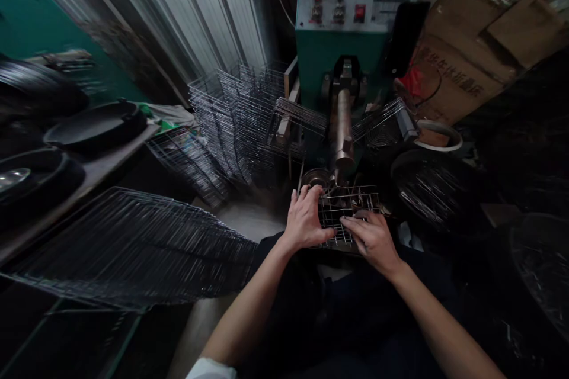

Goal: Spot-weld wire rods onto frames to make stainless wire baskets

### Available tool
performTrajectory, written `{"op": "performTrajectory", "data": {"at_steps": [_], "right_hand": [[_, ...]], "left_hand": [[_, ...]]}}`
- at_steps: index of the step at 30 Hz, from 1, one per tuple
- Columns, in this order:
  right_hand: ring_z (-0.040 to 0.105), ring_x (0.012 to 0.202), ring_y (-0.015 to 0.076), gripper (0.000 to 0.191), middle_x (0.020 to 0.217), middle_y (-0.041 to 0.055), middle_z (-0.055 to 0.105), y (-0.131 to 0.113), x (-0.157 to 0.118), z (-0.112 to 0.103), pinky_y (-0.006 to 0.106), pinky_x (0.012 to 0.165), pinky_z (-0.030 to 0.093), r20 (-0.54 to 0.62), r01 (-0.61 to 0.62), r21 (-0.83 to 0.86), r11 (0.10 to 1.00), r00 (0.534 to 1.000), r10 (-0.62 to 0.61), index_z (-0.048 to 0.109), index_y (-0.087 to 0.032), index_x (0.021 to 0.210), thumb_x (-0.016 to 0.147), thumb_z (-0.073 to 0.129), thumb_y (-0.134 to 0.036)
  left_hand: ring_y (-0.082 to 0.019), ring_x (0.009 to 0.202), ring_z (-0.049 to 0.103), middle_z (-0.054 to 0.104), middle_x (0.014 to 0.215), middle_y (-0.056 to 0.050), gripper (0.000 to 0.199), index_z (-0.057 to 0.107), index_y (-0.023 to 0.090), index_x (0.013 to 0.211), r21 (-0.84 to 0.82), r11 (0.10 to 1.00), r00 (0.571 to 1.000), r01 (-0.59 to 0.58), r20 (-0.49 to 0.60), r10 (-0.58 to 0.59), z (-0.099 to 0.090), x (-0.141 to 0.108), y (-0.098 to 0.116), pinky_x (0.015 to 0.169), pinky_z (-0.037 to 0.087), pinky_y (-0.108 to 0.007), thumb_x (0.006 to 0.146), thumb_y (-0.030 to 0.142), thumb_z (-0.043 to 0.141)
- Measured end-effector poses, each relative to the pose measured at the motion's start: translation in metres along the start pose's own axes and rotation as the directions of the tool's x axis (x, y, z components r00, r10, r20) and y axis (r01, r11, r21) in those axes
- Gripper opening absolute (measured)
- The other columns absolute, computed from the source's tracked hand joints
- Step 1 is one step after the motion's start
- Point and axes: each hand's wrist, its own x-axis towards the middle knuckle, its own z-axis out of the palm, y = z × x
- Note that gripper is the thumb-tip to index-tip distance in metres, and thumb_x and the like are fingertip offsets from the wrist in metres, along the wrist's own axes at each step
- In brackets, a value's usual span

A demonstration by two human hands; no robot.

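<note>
A small wire grid panel lies flat in front of me, below the metal head of a green machine. My left hand grips the panel at its left edge, fingers over the far corner and thumb along the near side. On the right, my right hand is closed at the panel's near right part, its fingertips pressed on the wires. Whether a loose wire is between those fingers is too dark to make out. A round metal part sits just beyond my left fingers.
Stacked wire panels stand left of the machine, and a long row of panels leans nearer. Bundled wires hang beside the head. A dark basin of cut wires is at right, cardboard boxes behind. Black pans lie left.
</note>
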Motion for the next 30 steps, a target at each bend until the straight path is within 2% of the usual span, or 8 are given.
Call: {"op": "performTrajectory", "data": {"at_steps": [8, 14, 19, 22, 25, 30], "right_hand": [[0.06, 0.109, 0.0265, 0.031, 0.117, 0.0041, 0.074, 0.014, 0.019, 0.003, 0.042, 0.085, 0.04, 0.015, -0.019, -0.045, 0.999, 1.0, 0.019, 0.068, -0.029, 0.126, 0.099, 0.054, -0.019], [0.06, 0.107, 0.0257, 0.031, 0.117, 0.0031, 0.074, 0.016, 0.026, 0.001, 0.041, 0.084, 0.04, 0.017, -0.011, -0.037, 0.999, 1.0, 0.012, 0.068, -0.027, 0.124, 0.099, 0.054, -0.017], [0.06, 0.105, 0.0255, 0.026, 0.109, 0.004, 0.076, 0.013, 0.033, 0.001, 0.04, 0.085, 0.038, 0.01, -0.048, -0.062, 0.997, 0.999, 0.049, 0.068, -0.026, 0.12, 0.099, 0.055, -0.019], [0.057, 0.102, 0.0277, 0.022, 0.105, 0.0065, 0.074, 0.015, 0.045, 0.003, 0.04, 0.084, 0.037, -0.033, -0.116, -0.145, 0.983, 0.993, 0.113, 0.067, -0.023, 0.117, 0.099, 0.056, -0.022], [0.054, 0.101, 0.0291, 0.013, 0.103, 0.0095, 0.069, 0.02, 0.056, 0.005, 0.039, 0.083, 0.038, -0.097, -0.196, -0.193, 0.961, 0.979, 0.18, 0.067, -0.022, 0.106, 0.097, 0.059, -0.03], [0.054, 0.099, 0.0282, 0.022, 0.102, 0.0095, 0.065, 0.031, 0.061, 0.009, 0.04, 0.084, 0.035, -0.178, -0.268, -0.196, 0.943, 0.956, 0.235, 0.063, -0.021, 0.102, 0.097, 0.06, -0.042]], "left_hand": [[-0.037, 0.128, 0.049, 0.057, 0.123, -0.008, 0.083, 0.042, 0.026, 0.123, 0.026, 1.0, 0.999, -0.007, -0.037, 0.008, -0.001, 0.022, -0.004, 0.12, 0.022, -0.061, 0.052, 0.043, 0.083], [-0.035, 0.124, 0.052, 0.056, 0.124, -0.008, 0.084, 0.041, 0.026, 0.123, 0.027, 1.0, 0.999, -0.014, -0.042, 0.015, -0.002, 0.027, -0.005, 0.118, 0.024, -0.062, 0.053, 0.045, 0.084], [-0.033, 0.123, 0.053, 0.055, 0.129, -0.008, 0.085, 0.038, 0.027, 0.125, 0.044, 0.999, 1.0, -0.012, -0.021, 0.013, -0.001, 0.034, -0.009, 0.117, 0.024, -0.064, 0.056, 0.049, 0.082], [-0.035, 0.124, 0.053, 0.055, 0.129, -0.009, 0.088, 0.037, 0.026, 0.126, 0.064, 0.998, 1.0, 0.007, -0.005, -0.006, -0.003, 0.047, -0.014, 0.116, 0.025, -0.065, 0.055, 0.051, 0.083], [-0.036, 0.123, 0.053, 0.058, 0.126, -0.009, 0.086, 0.039, 0.026, 0.123, 0.084, 0.996, 1.0, 0.017, -0.005, -0.017, -0.006, 0.06, -0.019, 0.113, 0.028, -0.067, 0.053, 0.051, 0.084], [-0.036, 0.122, 0.054, 0.059, 0.125, -0.009, 0.085, 0.039, 0.025, 0.122, 0.065, 0.998, 1.0, -0.008, -0.007, 0.008, -0.009, 0.072, -0.023, 0.112, 0.028, -0.068, 0.055, 0.052, 0.083]]}}
